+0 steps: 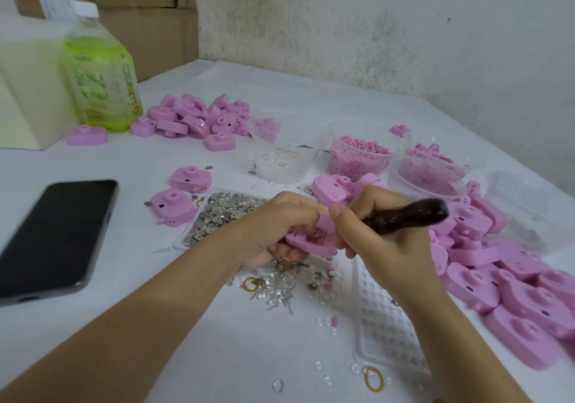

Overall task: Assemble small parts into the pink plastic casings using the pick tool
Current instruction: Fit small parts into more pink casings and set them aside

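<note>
My left hand (273, 228) grips a pink plastic casing (314, 240) above the table, its open side facing up. My right hand (373, 231) holds the pick tool (407, 214) by its dark brown handle, with the tip hidden between my fingers at the casing. A shallow tray of small silver metal parts (224, 212) lies just left of my hands. Loose clear lenses, pins and tiny pink bits (289, 281) are scattered on the white table under the casing.
A black phone (56, 234) lies at the left. A green bottle (99, 75) stands far left beside a pile of pink casings (199, 116). More casings are heaped at the right (504, 275). Clear tubs hold pink pellets (361, 156) and clear parts (280, 159). A clear blister tray (385, 324) lies near my right forearm.
</note>
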